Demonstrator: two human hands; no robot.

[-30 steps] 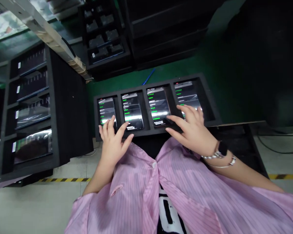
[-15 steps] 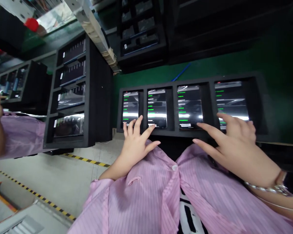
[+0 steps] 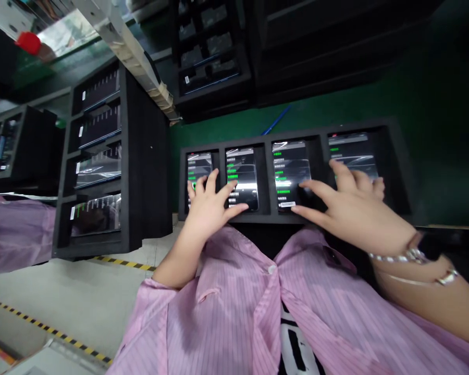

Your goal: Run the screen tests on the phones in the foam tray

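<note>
In front of me lies a black foam tray (image 3: 263,217) with several smartphones in its compartments, their dark screens showing lists of green and white text. My left hand (image 3: 209,208) is open, its fingers spread over the leftmost phone (image 3: 199,162) and the left edge of the second phone (image 3: 245,174). My right hand (image 3: 354,205) is also open. Its thumb and index finger reach the lower right of the third phone (image 3: 289,169), while the other fingers lie over the rightmost phone (image 3: 349,146). Exact fingertip contact is hard to tell.
Stacked black trays (image 3: 127,219) holding phones stand at the left, with another stack (image 3: 214,91) behind. A taped post (image 3: 140,57) rises between them. On the green bench (image 3: 316,107) lies a blue strip (image 3: 275,121). A co-worker's pink sleeve (image 3: 19,232) shows at far left.
Both hands have moved up farther over the phones, fingers still spread. The whole view has shifted slightly, and the co-worker's hand at far left has gone out of sight.
</note>
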